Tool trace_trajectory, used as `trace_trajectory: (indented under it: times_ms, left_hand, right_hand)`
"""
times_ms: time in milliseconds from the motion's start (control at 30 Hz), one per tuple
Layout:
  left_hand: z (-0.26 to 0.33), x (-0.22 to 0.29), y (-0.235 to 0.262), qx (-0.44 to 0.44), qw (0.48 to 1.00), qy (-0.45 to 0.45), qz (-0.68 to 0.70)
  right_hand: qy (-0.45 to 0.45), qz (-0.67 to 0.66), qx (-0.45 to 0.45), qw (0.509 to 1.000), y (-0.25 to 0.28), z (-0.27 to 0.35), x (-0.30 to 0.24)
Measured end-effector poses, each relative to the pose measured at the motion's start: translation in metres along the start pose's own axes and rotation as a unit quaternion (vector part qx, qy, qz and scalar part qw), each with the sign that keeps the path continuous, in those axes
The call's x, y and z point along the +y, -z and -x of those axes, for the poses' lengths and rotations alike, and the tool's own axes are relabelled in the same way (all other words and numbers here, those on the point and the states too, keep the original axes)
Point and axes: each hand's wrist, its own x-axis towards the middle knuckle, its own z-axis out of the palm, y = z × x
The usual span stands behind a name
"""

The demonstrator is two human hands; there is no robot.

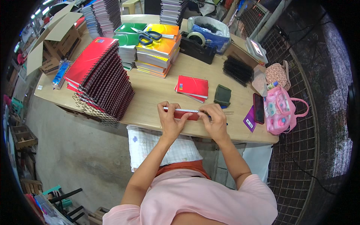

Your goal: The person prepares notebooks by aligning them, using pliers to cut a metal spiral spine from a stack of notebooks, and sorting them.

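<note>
Light wooden table (157, 93) on grey concrete floor (75, 150) (wire mesh panel (300, 150) right), daylight.

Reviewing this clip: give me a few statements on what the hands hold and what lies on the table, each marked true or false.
1. Both hands hold one red notebook at the near table edge. True: the left hand and the right hand grip it from either side.
2. The scissors lie on the floor. False: they rest on the stack of yellow notebooks.
3. A pink bag sits at the right end of the table. True.
4. The dark phone lies left of the tall leaning pile of spiral notebooks. False: it lies far to the right, beside the pink bag.
</note>
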Motion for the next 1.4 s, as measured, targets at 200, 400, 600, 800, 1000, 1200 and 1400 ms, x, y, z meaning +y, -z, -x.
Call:
trace_trajectory:
  times_ms: [200,400,600,800,1000,1200,1400]
  left_hand:
    - [0.004,0.0,-0.001,0.009,1.0,-0.003,0.002]
    - [0.004,-0.002,0.0,0.003,1.0,-0.004,0.007]
    - [0.006,-0.002,0.005,-0.002,1.0,-0.008,0.011]
    - [-0.002,-0.003,0.009,-0.048,0.998,-0.012,0.043]
    - [-0.01,-0.009,0.012,-0.077,0.995,-0.028,0.063]
    - [-0.011,-0.011,0.011,-0.089,0.994,-0.003,0.063]
    - [-0.012,-0.01,0.013,-0.083,0.995,-0.03,0.048]
  right_hand:
    - [0.045,0.036,-0.063,0.996,0.002,-0.007,0.005]
    - [0.016,0.045,-0.107,0.993,0.003,-0.005,0.011]
    - [0.081,0.112,-0.212,0.967,0.018,-0.016,0.032]
    - [-0.071,0.354,-0.258,0.896,0.067,-0.034,0.116]
    - [-0.083,-0.219,-0.307,0.922,0.073,-0.035,0.104]
    - [-0.085,-0.108,-0.353,0.926,0.056,-0.037,0.067]
    - [-0.046,-0.194,-0.344,0.918,0.049,-0.036,0.053]
